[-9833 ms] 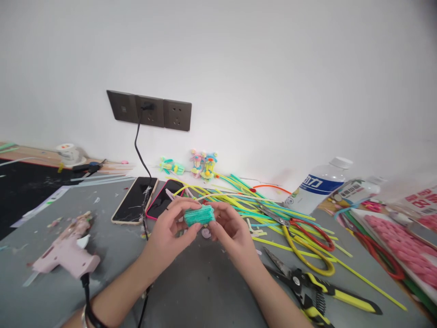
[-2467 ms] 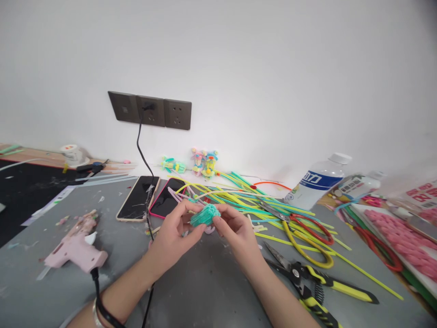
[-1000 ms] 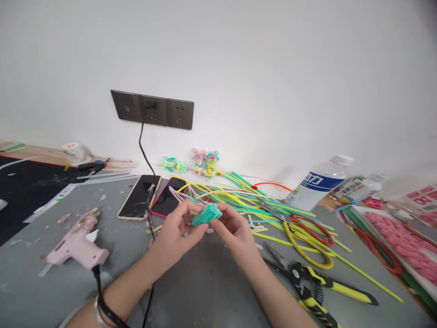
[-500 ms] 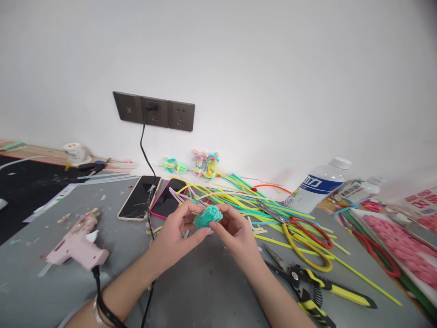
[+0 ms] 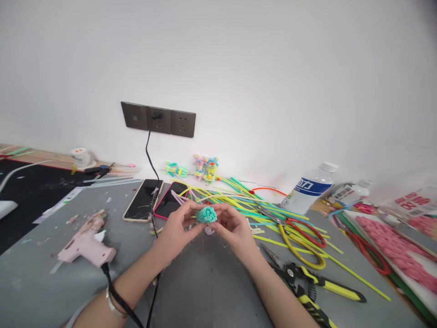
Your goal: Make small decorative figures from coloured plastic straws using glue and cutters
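Observation:
A small teal bundle of fuzzy material (image 5: pixel 206 214) is held up between both hands over the grey table. My left hand (image 5: pixel 180 226) pinches its left side with thumb and fingers. On its right side, my right hand (image 5: pixel 232 227) grips it the same way, thumb at the lower edge. A small pale purple piece (image 5: pixel 209 231) shows just below the bundle. Behind the hands lie yellow and teal fuzzy stems (image 5: pixel 239 196). Small figures made of the same kind of stems (image 5: pixel 205 168) stand by the wall.
A pink glue gun (image 5: pixel 87 246) with a black cord lies left, near two phones (image 5: pixel 143 200). Scissors (image 5: pixel 303 237), yellow-black pliers (image 5: pixel 307 278) and a bottle (image 5: pixel 310 187) are on the right. Pink braided material (image 5: pixel 392 246) lies at far right. A cable hangs from the socket (image 5: pixel 159 119).
The teal bundle has been turned, so its rounded, tufted end now faces the camera. Both hands still hold it. The whole view has shifted slightly.

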`<state>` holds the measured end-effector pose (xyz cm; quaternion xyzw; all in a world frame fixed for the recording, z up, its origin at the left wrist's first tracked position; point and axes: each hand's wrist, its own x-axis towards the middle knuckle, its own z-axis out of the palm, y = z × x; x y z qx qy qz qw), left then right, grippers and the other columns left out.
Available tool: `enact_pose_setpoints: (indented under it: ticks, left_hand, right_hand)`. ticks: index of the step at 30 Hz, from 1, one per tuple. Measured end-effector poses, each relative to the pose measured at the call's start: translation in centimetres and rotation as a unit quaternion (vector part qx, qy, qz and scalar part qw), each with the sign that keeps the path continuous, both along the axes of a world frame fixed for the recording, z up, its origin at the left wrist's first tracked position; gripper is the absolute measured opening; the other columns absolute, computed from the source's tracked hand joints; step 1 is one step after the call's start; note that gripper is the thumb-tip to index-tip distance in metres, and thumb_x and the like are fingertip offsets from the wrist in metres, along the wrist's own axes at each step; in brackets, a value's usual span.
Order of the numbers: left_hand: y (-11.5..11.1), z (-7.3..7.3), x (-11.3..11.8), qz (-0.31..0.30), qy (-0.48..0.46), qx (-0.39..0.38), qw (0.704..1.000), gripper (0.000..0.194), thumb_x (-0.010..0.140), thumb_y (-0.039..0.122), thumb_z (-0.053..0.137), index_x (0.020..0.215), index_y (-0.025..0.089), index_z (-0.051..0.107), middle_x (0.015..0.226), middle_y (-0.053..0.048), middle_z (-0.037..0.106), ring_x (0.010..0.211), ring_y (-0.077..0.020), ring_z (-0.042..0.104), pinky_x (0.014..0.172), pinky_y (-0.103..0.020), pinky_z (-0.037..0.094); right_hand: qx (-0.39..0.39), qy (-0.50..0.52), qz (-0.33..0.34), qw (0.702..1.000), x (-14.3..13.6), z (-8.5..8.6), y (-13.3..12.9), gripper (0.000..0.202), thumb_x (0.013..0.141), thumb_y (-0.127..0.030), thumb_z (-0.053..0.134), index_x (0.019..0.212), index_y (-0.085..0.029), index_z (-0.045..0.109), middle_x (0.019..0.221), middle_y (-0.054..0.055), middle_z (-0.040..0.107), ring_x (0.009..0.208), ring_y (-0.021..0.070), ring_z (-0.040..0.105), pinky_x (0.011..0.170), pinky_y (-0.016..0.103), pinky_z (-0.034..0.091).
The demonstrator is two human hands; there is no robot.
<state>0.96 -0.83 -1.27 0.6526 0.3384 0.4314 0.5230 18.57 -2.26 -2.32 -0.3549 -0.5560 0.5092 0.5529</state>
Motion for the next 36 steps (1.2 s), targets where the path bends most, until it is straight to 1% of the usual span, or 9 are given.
enact_pose_setpoints:
  ticks: [9,13,17,19,24,27,30,34,36]
  left_hand:
    - [0.4,0.0,-0.2,0.03,0.05,0.073,0.996,0.03,0.083,0.023,0.065,0.113,0.02,0.071,0.125,-0.01,0.069,0.113,-0.0247,0.065,0.093,-0.035,0.055]
    - [0.3,0.1,-0.2,0.041,0.063,0.087,0.993,0.034,0.083,0.026,0.066,0.116,0.019,0.071,0.119,-0.01,0.072,0.103,-0.0248,0.069,0.083,-0.034,0.058]
    - [0.3,-0.2,-0.1,0.058,0.025,0.042,0.997,0.044,0.082,0.028,0.068,0.125,0.019,0.062,0.113,-0.011,0.072,0.1,-0.0231,0.069,0.082,-0.033,0.058]
    - [0.5,-0.4,-0.1,0.081,0.002,0.027,0.996,0.041,0.08,0.029,0.07,0.118,0.019,0.06,0.106,-0.009,0.071,0.097,-0.022,0.069,0.081,-0.033,0.057]
    - [1.1,-0.6,-0.7,0.086,0.009,0.072,0.994,0.025,0.081,0.031,0.07,0.101,0.018,0.068,0.111,-0.01,0.065,0.096,-0.0209,0.064,0.07,-0.026,0.052]
    - [1.0,-0.4,-0.8,0.079,0.015,0.064,0.995,0.036,0.079,0.032,0.072,0.113,0.019,0.068,0.112,-0.01,0.066,0.089,-0.0188,0.062,0.067,-0.026,0.048]
    - [0.7,-0.1,-0.8,0.083,0.022,0.051,0.995,0.046,0.074,0.032,0.077,0.117,0.02,0.064,0.098,-0.005,0.07,0.075,-0.015,0.059,0.065,-0.025,0.046]
    - [0.5,0.2,-0.7,0.068,0.082,0.088,0.99,0.026,0.07,0.032,0.08,0.092,0.021,0.07,0.082,-0.002,0.071,0.072,-0.0158,0.059,0.064,-0.025,0.043]
    - [0.5,0.3,-0.6,0.05,0.103,0.107,0.988,0.024,0.07,0.031,0.08,0.09,0.022,0.071,0.086,-0.002,0.072,0.074,-0.0164,0.06,0.066,-0.026,0.044]
  right_hand:
    - [0.032,-0.001,-0.032,0.999,-0.2,-0.5,0.0,0.028,0.076,-0.032,0.079,0.098,-0.024,0.063,0.078,0.0,0.063,0.064,0.0136,0.058,0.057,0.026,0.047]
    - [-0.013,0.024,-0.016,0.999,-0.1,-0.3,0.2,0.03,0.075,-0.038,0.079,0.094,-0.023,0.062,0.078,0.0,0.064,0.063,0.0136,0.06,0.055,0.025,0.048]
    - [-0.083,0.039,0.037,0.995,-0.1,-0.2,0.4,0.032,0.075,-0.04,0.079,0.095,-0.02,0.063,0.075,-0.001,0.064,0.061,0.0114,0.057,0.053,0.022,0.044]
    - [-0.097,0.046,0.047,0.993,0.0,-0.2,0.4,0.037,0.073,-0.039,0.081,0.101,-0.02,0.064,0.075,-0.002,0.062,0.061,0.0107,0.056,0.053,0.022,0.041]
    - [-0.068,0.09,-0.049,0.992,0.8,0.2,0.8,0.04,0.079,-0.051,0.072,0.105,-0.021,0.064,0.069,-0.005,0.057,0.05,0.009,0.043,0.049,0.024,0.035]
    - [-0.049,0.145,-0.115,0.982,1.8,0.7,1.2,0.048,0.083,-0.066,0.057,0.096,-0.021,0.064,0.062,-0.004,0.054,0.046,0.0109,0.04,0.047,0.026,0.033]
    - [-0.031,0.167,-0.156,0.973,2.4,0.9,1.4,0.049,0.083,-0.069,0.053,0.094,-0.022,0.063,0.061,-0.004,0.052,0.045,0.0115,0.04,0.048,0.028,0.033]
    - [-0.033,0.168,-0.162,0.972,2.3,0.7,1.3,0.048,0.083,-0.069,0.053,0.091,-0.023,0.062,0.059,-0.004,0.051,0.045,0.0115,0.04,0.048,0.028,0.033]
    - [-0.043,0.172,-0.151,0.972,1.9,0.5,1.3,0.047,0.083,-0.068,0.054,0.091,-0.022,0.062,0.059,-0.005,0.051,0.045,0.0113,0.039,0.048,0.027,0.031]
